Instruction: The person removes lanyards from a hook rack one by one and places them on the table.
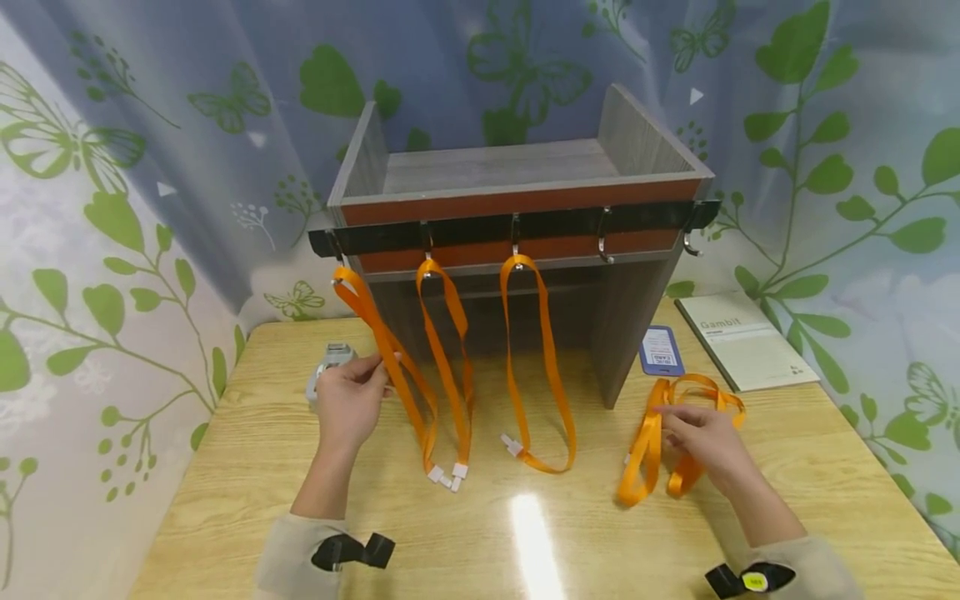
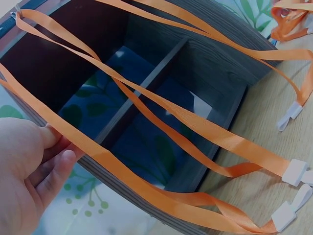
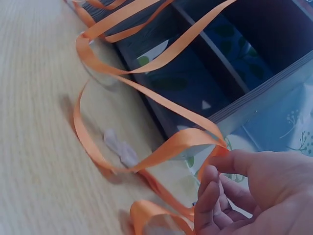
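Three orange lanyards hang in loops from hooks: a left one point(image 1: 401, 383), a middle one point(image 1: 444, 358) and a right one point(image 1: 551, 367). White clips point(image 2: 295, 172) sit at their lower ends. My left hand point(image 1: 351, 404) pinches one side of the left lanyard point(image 2: 105, 159) partway down; the strap hides its fingertips. At the right, my right hand point(image 1: 705, 437) pinches another orange lanyard point(image 3: 181, 142) between thumb and fingers, lifting part of it off the table. More orange strap point(image 1: 697, 381) lies looped beside that hand; whether it is a separate lanyard I cannot tell.
A grey wooden shelf unit point(image 1: 652, 154) bears a black hook rail point(image 1: 472, 232); two more hooks point(image 1: 604, 237) are at its right. Behind my left hand lies a grey device point(image 1: 335, 357). A blue card holder point(image 1: 662, 350) and a notebook point(image 1: 746, 342) lie at the right of the wooden table point(image 1: 240, 467).
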The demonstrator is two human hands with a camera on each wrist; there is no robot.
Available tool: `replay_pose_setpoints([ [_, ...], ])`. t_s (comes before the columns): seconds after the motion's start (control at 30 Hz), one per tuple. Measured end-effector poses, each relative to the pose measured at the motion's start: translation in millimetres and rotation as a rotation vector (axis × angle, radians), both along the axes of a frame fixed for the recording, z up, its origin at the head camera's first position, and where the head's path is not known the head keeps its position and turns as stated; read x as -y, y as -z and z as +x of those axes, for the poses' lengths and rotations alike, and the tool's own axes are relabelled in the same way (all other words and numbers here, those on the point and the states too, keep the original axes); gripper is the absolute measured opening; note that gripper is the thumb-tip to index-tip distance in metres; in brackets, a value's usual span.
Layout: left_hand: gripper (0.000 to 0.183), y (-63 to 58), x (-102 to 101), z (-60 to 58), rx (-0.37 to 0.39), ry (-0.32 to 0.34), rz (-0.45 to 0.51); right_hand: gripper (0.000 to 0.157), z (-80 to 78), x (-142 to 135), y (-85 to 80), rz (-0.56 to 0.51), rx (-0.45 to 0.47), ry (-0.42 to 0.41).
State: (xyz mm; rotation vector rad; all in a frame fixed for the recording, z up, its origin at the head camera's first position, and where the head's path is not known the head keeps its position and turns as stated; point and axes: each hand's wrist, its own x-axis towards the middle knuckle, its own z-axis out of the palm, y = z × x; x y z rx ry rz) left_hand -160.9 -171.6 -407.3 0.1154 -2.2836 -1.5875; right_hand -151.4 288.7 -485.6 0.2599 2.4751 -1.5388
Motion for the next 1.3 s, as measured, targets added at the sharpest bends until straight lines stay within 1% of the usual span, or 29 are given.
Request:
replay_pose_setpoints([
  [0.2,0.022,-2.9,0.3,1.6,0.010,0.001,0.005,0.038,2.3,-1.8,5.3,0.069,-0.062,-0.034],
  [0.33,0.021,-4.3,0.6,0.7,-0.004,0.008,-0.007,0.039,2.0,-3.7,4.7,0.086,-0.070,-0.043],
  [0.5,0.022,-6.4,0.5,-0.8,-0.019,0.022,0.009,0.049,0.5,-7.2,-0.5,0.086,-0.054,-0.055],
  [0.67,0.023,-7.3,0.4,-0.6,0.000,0.022,0.015,0.057,-0.8,-6.8,-4.4,0.038,-0.058,-0.050],
  [0.8,0.022,-6.6,0.1,0.1,0.022,0.016,0.017,0.059,-0.5,-4.8,-11.9,0.013,-0.057,-0.047],
  [0.93,0.022,-5.6,-0.1,0.7,0.030,0.012,0.014,0.060,-0.3,-1.9,-22.3,0.019,-0.054,-0.042],
  [1.13,0.022,-5.2,0.0,1.4,0.028,0.006,-0.009,0.065,-1.0,5.7,-36.6,0.054,-0.083,-0.055],
  [1.3,0.022,-4.3,-0.4,1.2,0.028,0.005,-0.016,0.063,-1.3,13.6,-46.6,0.095,-0.120,-0.077],
])
